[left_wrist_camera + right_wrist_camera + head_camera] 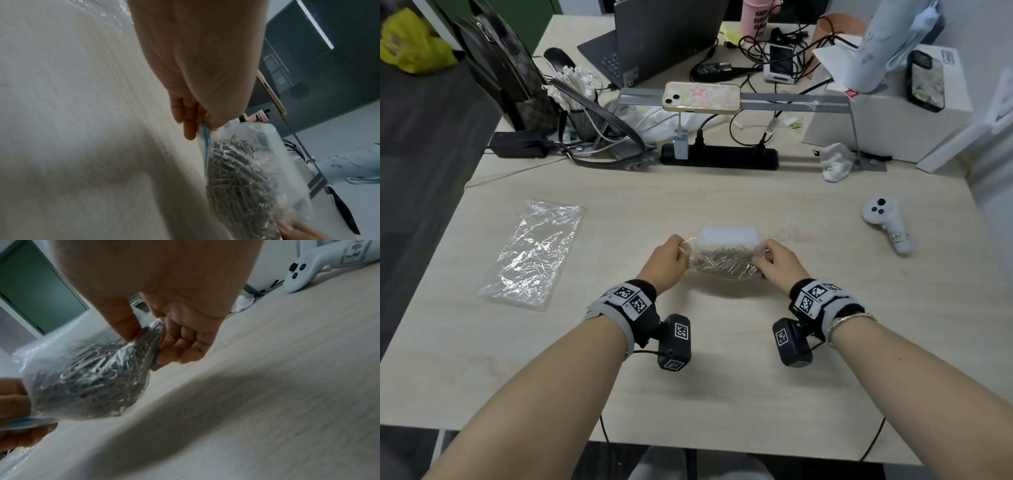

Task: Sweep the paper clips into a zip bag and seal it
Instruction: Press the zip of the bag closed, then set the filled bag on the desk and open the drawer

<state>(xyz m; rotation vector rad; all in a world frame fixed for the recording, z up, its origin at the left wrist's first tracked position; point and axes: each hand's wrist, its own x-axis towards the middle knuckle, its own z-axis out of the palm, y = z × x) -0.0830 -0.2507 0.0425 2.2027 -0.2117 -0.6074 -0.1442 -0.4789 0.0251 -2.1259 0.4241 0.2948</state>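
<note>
A clear zip bag (722,265) full of silver paper clips (717,263) hangs just above the middle of the table, held between both hands. My left hand (671,258) pinches its left end at the blue zip strip (206,139). My right hand (774,262) pinches the right end of the bag (86,378), thumb on top and fingers (174,347) curled beneath. The clips (236,175) bulge in a heap inside the plastic. Whether the zip is closed along its length cannot be told.
A white block (727,237) lies just behind the bag. A second, flat clear plastic bag (534,253) lies to the left. A white controller (887,222) sits at the right. A power strip (719,156), phone (702,97), cables, handbag and laptop crowd the far side.
</note>
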